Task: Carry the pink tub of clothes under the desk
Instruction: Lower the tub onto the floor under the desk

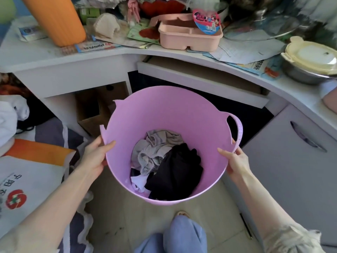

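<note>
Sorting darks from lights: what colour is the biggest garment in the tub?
Black, seen in the head view.

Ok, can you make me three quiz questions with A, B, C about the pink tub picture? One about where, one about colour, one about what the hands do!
1. Where is the pink tub?
A. On the desk
B. In front of the dark gap under the desk
C. On the bed

2. What colour is the tall cup on the desk?
A. Orange
B. Black
C. Purple

3. How do the hands hold the tub?
A. One hand only
B. By its loop handle
C. Both on the rim

Answers:
1 B, the gap lies just behind it.
2 A, plainly orange.
3 C, left hand and right hand pinch opposite rim edges.
</note>
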